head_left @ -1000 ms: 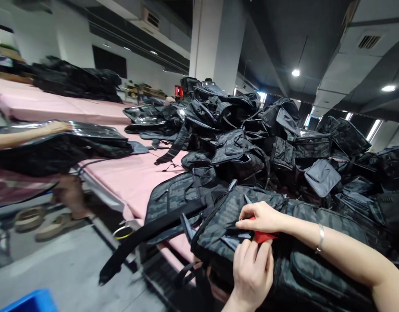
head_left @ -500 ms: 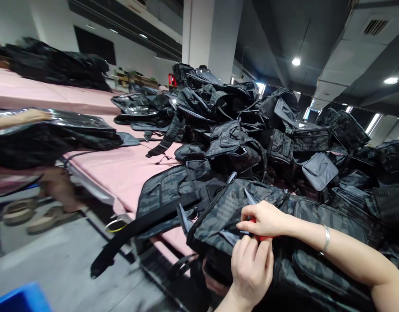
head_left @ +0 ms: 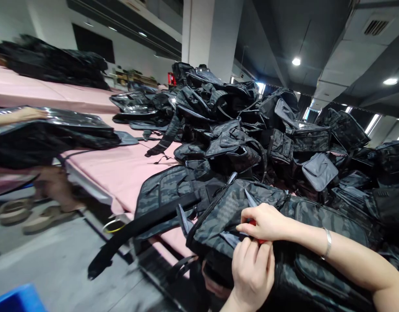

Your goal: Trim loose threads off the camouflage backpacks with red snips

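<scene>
A dark camouflage backpack [head_left: 215, 216] lies in front of me, with grey-blue fabric flaps [head_left: 230, 238] sticking up from its face. My right hand [head_left: 264, 222], a silver bracelet on its wrist, is closed around a small red object [head_left: 252, 222]. Most of that object is hidden by my fingers, so its kind does not show. Just below, my left hand [head_left: 253, 268] has its fingers curled in against the backpack's surface, touching the right hand. They seem to pinch the fabric, but the fingertips are out of sight.
A large heap of similar backpacks [head_left: 232, 138] covers the pink-topped table [head_left: 121, 167]. A black strap [head_left: 121, 247] hangs over its edge. At left, another person's hand [head_left: 30, 113] rests on a black bag. A blue bin [head_left: 20, 299] stands at lower left.
Both hands stay at the same spot on the backpack, with only a slight shift of the fingers. The view has drifted a little.
</scene>
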`<state>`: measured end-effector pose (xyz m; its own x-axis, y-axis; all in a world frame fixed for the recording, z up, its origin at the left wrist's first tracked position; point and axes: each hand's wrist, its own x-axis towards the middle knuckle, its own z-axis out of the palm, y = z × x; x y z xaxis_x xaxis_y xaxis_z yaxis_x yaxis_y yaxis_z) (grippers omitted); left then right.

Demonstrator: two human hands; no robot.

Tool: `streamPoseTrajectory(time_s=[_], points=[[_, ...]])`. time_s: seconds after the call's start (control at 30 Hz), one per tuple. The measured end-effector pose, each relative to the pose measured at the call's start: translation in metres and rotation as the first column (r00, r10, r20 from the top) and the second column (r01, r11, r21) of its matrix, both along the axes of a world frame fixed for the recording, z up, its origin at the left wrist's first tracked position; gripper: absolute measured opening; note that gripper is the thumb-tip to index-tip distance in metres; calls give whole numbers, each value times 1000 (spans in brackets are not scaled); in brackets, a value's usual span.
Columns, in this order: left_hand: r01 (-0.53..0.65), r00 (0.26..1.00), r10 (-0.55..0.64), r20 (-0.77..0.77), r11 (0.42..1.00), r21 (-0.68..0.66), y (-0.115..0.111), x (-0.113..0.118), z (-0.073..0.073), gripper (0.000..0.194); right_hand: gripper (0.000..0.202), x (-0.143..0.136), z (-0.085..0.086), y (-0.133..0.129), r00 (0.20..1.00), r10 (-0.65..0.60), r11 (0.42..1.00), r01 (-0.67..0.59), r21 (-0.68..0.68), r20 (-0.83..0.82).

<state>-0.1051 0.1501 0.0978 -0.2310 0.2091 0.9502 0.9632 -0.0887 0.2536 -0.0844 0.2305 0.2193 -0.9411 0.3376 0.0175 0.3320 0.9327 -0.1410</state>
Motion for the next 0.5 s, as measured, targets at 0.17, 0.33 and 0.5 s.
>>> streamPoseTrajectory(time_s=[0.17, 0.33, 0.5], points=[[-2, 1000, 2, 6, 1000, 6, -1, 0, -1, 18, 22, -4, -4, -1, 1000, 26, 999, -27, 27, 10], [-3, 1000, 3, 11, 1000, 18, -2, -1, -2, 15, 23, -6, -6, -2, 999, 40, 995, -42, 86, 20], [-15, 1000, 15, 25, 1000, 6, -4, 0, -1, 13, 22, -6, -8, -4, 998, 67, 990, -67, 121, 8]])
